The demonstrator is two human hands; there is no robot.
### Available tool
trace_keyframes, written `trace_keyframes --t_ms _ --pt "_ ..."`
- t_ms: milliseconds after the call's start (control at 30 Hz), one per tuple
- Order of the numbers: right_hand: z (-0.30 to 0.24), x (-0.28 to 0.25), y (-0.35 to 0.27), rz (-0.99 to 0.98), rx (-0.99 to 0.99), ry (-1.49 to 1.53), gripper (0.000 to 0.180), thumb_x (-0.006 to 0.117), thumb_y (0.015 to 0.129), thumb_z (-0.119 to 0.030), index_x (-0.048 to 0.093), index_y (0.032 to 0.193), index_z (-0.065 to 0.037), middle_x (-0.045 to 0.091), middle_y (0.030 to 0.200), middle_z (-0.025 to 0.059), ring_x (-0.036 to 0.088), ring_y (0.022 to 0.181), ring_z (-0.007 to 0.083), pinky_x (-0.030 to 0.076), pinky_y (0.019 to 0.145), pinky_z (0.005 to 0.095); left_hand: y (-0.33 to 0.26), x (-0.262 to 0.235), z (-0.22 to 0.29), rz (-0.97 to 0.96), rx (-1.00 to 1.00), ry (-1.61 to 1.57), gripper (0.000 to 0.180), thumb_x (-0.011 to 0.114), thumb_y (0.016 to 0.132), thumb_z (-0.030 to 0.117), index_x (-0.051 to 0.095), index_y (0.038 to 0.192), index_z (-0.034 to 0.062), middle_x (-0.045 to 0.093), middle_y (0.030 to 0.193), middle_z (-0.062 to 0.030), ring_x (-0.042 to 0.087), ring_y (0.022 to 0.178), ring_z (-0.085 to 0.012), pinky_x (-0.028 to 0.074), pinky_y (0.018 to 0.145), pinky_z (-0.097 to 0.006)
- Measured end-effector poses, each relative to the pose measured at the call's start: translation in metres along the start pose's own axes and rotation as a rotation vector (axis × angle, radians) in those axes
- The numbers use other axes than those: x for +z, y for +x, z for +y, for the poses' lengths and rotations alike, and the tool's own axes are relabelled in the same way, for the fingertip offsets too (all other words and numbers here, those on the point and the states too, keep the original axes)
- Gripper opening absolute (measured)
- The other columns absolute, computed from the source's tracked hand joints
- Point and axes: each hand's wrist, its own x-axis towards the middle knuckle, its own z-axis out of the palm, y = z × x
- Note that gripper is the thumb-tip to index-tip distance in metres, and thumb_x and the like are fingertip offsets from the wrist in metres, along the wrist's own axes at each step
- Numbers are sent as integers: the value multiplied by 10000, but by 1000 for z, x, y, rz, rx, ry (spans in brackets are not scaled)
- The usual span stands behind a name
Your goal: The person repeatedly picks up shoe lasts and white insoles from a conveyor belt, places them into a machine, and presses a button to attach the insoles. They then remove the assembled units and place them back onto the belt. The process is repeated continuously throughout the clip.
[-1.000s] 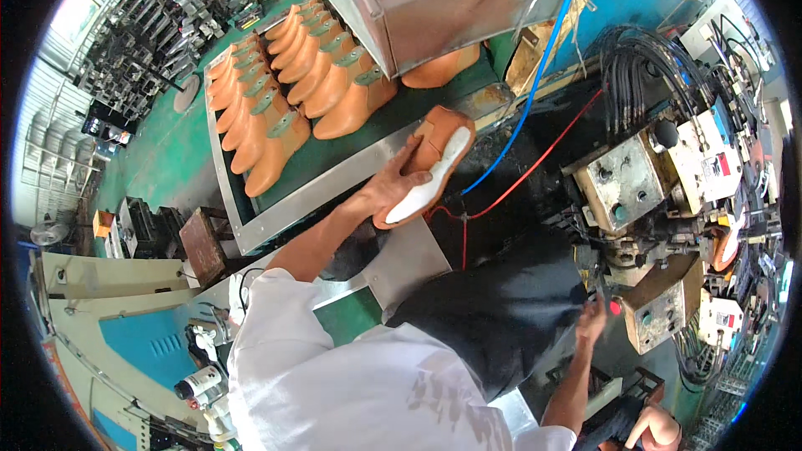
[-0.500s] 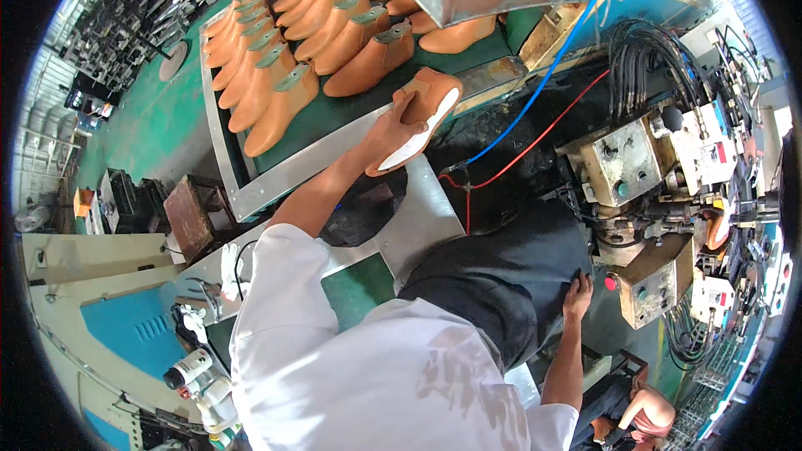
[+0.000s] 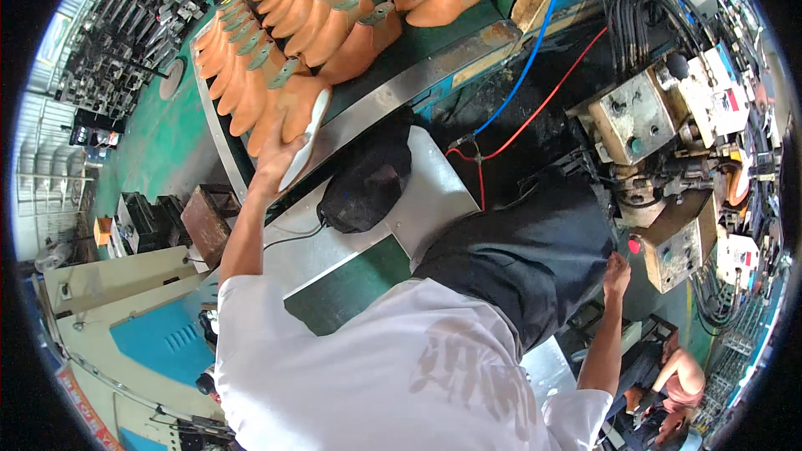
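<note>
My left hand (image 3: 277, 155) is closed round a tan shoe upper (image 3: 301, 107) with a pale, whitish underside. It holds the shoe tilted at the near edge of the rack, against the front of the rows. Several similar tan shoe uppers (image 3: 361, 43) stand there in rows, with green last tops showing in their openings. Over at the right, my right hand (image 3: 616, 274) is curled at the knee, its fingers pinching the black trousers (image 3: 526, 255).
A metal-edged rack (image 3: 380, 100) carries the shoes. Blue hose (image 3: 528, 75) and red hose (image 3: 547, 100) hang beyond my lap. Grimy control boxes (image 3: 632, 121) and cables stand at the right. A black rounded object (image 3: 368, 192) lies near the rack. Another person (image 3: 681, 380) sits at lower right.
My left hand has carried the shoe leftward from the rack's right end to the front of the rows. My right hand has gone from resting on the leg to a closed pinch.
</note>
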Motion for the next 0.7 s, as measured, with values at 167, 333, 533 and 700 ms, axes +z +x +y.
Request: trace_keyframes --t_ms 167,333,533,700 --pt "36 23 14 95 -80 107 332 646 1061 -308 771 1187 -28 737 1112 168 708 980 363 549 863 464 -6 -5 -107 -104 31 124 920 800 962 143 291 1728 103 573 1581 -204 605 1396 -306 472 1160 -393" --pt "1 38 23 127 -179 86 309 655 1045 -299 773 1197 -57 712 1051 167 681 929 343 547 850 448 -28 -34 -139 -162 -76 -35 936 822 952 222 301 1716 78 651 1438 -297 671 1281 -424 527 1093 -433" --pt "-3 36 9 225 -223 26 306 647 1048 -269 764 1202 -32 732 1132 208 703 1037 406 554 919 490 -8 -7 -18 -37 308 762 540 764 968 227 620 1440 9 699 1293 -273 695 1199 -415 559 982 -500" --pt "-15 39 -12 365 -337 43 271 629 1071 -207 753 1205 -7 719 1240 210 708 1116 401 550 984 472 -15 68 33 -558 277 519 414 766 962 357 657 1092 -21 728 1103 -257 702 1054 -472 547 889 -517"
